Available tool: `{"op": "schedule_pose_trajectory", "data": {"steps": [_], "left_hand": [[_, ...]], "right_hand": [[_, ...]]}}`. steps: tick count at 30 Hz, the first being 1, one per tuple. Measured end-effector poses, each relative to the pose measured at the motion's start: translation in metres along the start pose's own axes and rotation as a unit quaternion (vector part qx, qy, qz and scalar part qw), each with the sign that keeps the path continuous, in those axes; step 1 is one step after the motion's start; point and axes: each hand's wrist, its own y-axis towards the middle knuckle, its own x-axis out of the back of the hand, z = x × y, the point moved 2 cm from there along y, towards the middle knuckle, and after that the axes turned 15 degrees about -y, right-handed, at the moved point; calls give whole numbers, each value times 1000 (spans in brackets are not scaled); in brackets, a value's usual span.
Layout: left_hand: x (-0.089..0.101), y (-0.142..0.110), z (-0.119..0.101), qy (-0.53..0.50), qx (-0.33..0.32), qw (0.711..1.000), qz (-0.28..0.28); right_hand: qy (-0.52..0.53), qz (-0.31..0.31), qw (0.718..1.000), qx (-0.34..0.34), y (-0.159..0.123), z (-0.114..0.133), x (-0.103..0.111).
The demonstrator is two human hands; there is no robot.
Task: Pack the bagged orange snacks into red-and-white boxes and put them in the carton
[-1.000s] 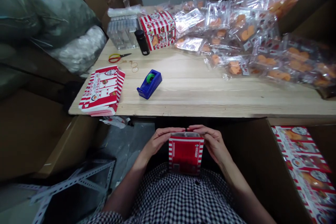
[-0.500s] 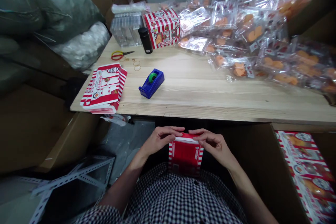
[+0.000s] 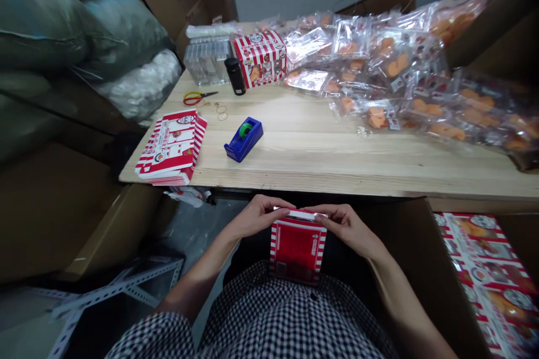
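Observation:
A red box [image 3: 297, 249] with red-and-white striped edges stands upright against my checked shirt, below the table edge. My left hand [image 3: 261, 216] pinches the left end of its white top edge, thumb on the near side and fingers behind. At the right end, my right hand [image 3: 343, 224] grips the same edge with thumb and fingers. What lies behind the box's top is hidden. On the table ahead is a blue tape dispenser [image 3: 244, 139] with a green core, and left of it a stack of flat printed cartons [image 3: 172, 146].
Scissors [image 3: 197, 97], a black bottle [image 3: 234, 76], a striped box [image 3: 261, 59] and a clear plastic case [image 3: 208, 59] sit at the back left. Clear bags of orange pieces [image 3: 391, 73] cover the right. A carton of packed boxes [image 3: 484, 269] stands low at right.
Both hands have closed onto the box's top edge, where fingers earlier lay over a red flap. The box's white top strip now shows between them. The view has shifted slightly.

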Motion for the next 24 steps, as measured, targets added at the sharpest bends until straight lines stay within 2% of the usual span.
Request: {"op": "schedule_pose_trajectory", "data": {"steps": [6,12,18,21,24], "left_hand": [[-1,-3,1,-9,-4,1000,7],[3,-12,-7,29,-12,998,47],[2,-27,-14,105,-93,986,88],[-3,-34,-11,139,-124,980,75],[-7,-38,-7,163,-150,974,55]], "right_hand": [[36,-36,999,3,-1,-3,-7],[59,-44,997,9,-7,-7,-14],[-39,-48,995,77,-22,-6,-17],[-113,-59,984,124,-30,-4,-20],[-154,-70,975,142,-34,-4,-23]]}}
